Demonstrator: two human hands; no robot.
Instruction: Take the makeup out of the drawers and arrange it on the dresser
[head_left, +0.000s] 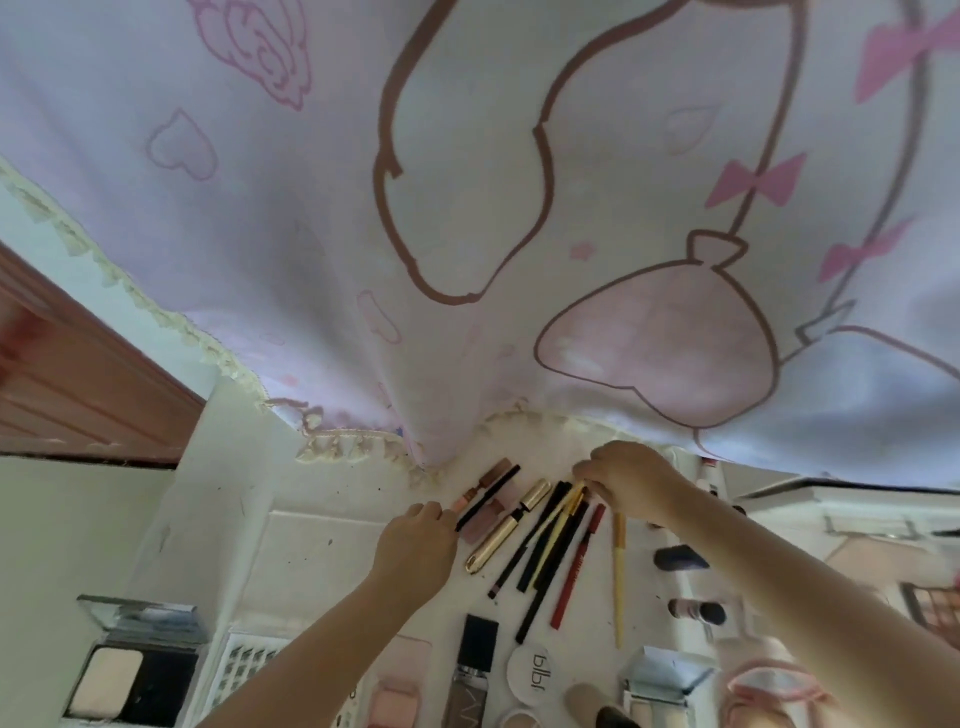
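1. Right hand (631, 480) at one o'clock, fingers pinching the tip of a gold-capped pencil (558, 519).
2. Left hand (415, 545), fingers curled, touches a black liner (485, 499).
3. Pencils fan across the white tabletop (311, 540); gold tube (506, 527) lies between both hands.

Both hands reach forward, left (415, 545) and right (631, 480) (fingers curled).

- left hand (415, 545) pinching the end of a thin black pencil (488, 498)
- right hand (631, 480) gripping a gold-tipped pencil (563, 512)
- rest fanned out on the white worktop (311, 545)
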